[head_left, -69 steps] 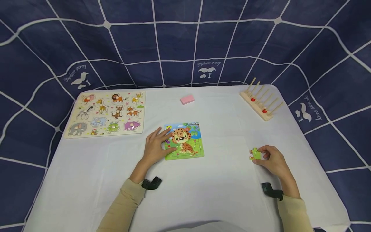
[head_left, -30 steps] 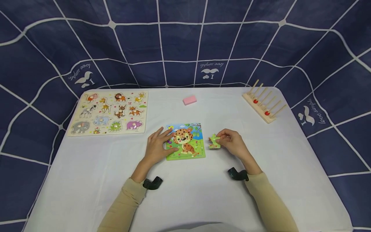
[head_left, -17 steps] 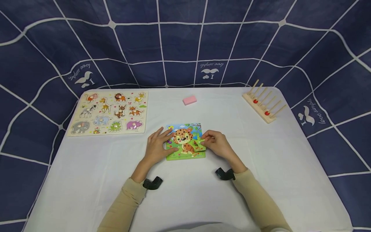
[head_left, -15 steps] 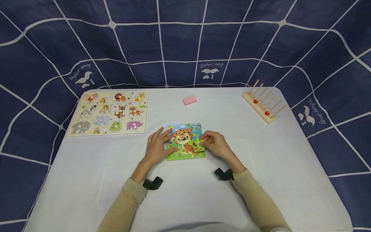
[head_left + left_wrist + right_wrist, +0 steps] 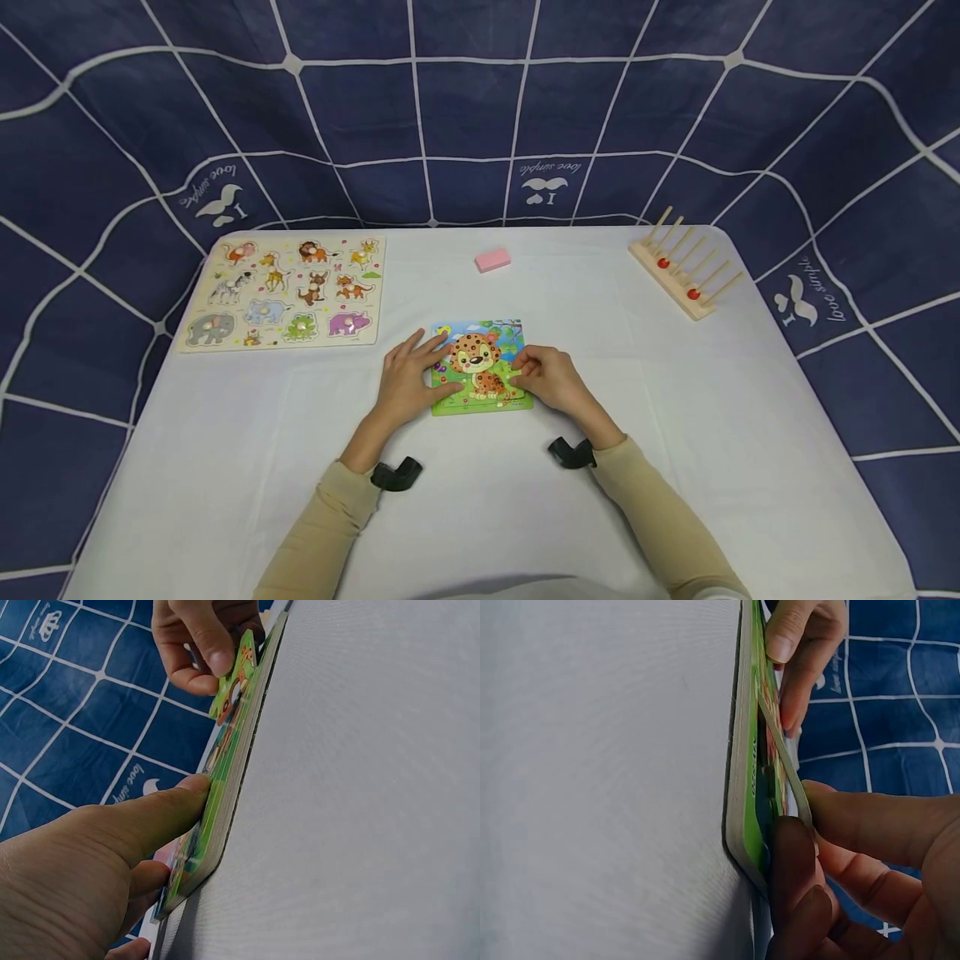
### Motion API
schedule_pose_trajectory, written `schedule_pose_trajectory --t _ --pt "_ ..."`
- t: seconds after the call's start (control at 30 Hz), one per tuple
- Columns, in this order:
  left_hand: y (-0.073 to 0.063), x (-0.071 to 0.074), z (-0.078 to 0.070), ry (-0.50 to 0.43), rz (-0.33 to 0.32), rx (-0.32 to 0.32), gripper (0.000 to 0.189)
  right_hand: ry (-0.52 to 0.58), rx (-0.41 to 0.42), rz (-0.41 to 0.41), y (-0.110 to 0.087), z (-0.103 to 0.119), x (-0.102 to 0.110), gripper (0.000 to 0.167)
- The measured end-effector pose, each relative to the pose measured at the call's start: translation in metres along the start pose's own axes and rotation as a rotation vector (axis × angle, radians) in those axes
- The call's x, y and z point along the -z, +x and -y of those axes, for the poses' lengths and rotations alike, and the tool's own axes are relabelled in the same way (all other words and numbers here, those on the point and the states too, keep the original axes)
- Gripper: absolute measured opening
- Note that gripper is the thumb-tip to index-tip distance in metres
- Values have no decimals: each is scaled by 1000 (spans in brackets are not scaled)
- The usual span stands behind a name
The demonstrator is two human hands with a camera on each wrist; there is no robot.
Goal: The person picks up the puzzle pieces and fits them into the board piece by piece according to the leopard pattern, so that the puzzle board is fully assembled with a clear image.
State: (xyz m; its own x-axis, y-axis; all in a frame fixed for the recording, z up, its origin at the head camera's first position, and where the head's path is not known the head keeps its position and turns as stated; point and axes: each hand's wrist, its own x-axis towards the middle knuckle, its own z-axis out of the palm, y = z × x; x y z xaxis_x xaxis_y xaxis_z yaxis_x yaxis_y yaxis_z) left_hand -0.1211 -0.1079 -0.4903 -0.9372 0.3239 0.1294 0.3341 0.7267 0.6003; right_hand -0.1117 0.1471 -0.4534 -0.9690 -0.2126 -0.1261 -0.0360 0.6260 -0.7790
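Note:
A jigsaw board (image 5: 480,408) with a leopard cub picture lies flat on the white table in front of the person. On its left side rests the left hand (image 5: 405,383), fingers spread, its thumb (image 5: 161,814) pressing on the picture near the front edge. The right hand (image 5: 551,379) is at the board's right side and pinches a green and orange puzzle piece (image 5: 241,671) between thumb and fingers. In the right wrist view that piece (image 5: 789,766) stands tilted, its near end raised above a dark recess and its far end at the board surface.
An animal peg puzzle (image 5: 281,337) lies at the back left. Behind the leopard board sits a pink block (image 5: 492,260). A wooden rack (image 5: 667,279) with upright pegs and two red beads stands at the back right. Dark blue gridded cloth surrounds the table.
The right hand has brought the puzzle piece leftward from the table's right side onto the board, and has since shifted slightly further left. The left hand stays on the board.

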Motion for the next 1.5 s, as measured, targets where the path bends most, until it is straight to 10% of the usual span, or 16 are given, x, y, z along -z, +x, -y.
schedule_pose_trajectory --t 1.1,1.5 --pt "0 -2 -1 7 5 0 71 -278 -57 -52 -2 9 -3 16" --pt "-2 1 -2 17 5 6 71 -328 -80 44 8 11 2 29"
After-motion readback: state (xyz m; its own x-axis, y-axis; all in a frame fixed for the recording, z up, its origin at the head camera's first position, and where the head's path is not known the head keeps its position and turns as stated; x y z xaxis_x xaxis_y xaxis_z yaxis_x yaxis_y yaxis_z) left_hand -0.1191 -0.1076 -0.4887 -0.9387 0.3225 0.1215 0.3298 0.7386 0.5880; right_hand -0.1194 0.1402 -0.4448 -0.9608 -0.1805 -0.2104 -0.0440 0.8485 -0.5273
